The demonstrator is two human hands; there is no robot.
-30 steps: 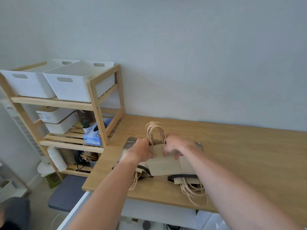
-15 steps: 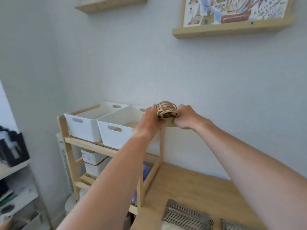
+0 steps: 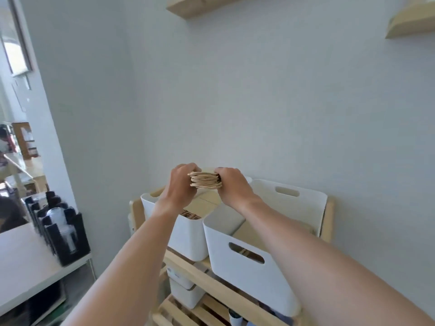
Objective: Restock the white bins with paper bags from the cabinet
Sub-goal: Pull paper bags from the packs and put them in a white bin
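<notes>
— Bags (image 3: 205, 180): a flat kraft-paper stack with twisted cord handles, gripped at each end by left hand (image 3: 179, 184) and right hand (image 3: 231, 185), fingers curled round it.

— Where?

— Above two smooth white plastic bins (image 3: 247, 264), side by side on the slatted wooden shelf (image 3: 188, 262).

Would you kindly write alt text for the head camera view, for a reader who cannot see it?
Both hands, left hand and right hand, grip a stack of paper bags by its twine handles above two white bins on a wooden shelf. More paper bags already sit inside the bins.
</notes>
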